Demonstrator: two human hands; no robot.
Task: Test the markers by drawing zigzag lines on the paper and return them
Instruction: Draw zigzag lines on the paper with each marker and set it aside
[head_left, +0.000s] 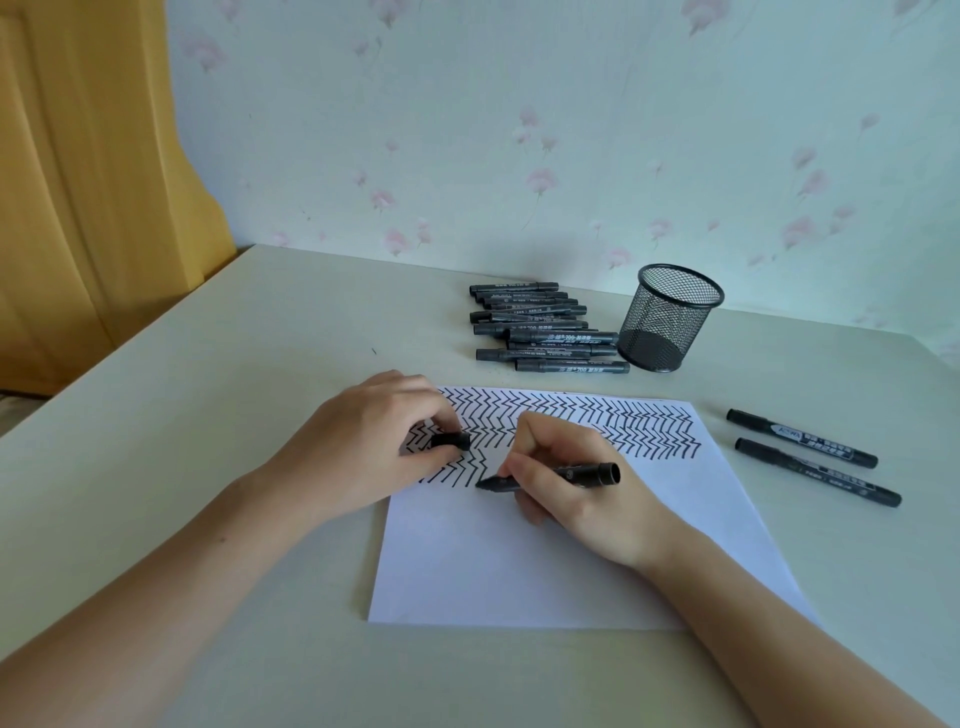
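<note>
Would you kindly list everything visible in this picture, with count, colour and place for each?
paper: one, white, far half covered in black zigzag lines, on the table in front of the person
marker in use: one, black, uncapped, tip on the paper
cap: one, black, over the paper's left part
marker pile: about a dozen, black, capped, lying beyond the paper
pen cup: one, black mesh, looks empty, right of the pile
loose markers: two, black, capped, right of the paper
table: one, cream
wall: pale, pink flower pattern
left hand: pinches the cap
right hand: grips the marker in use
</note>
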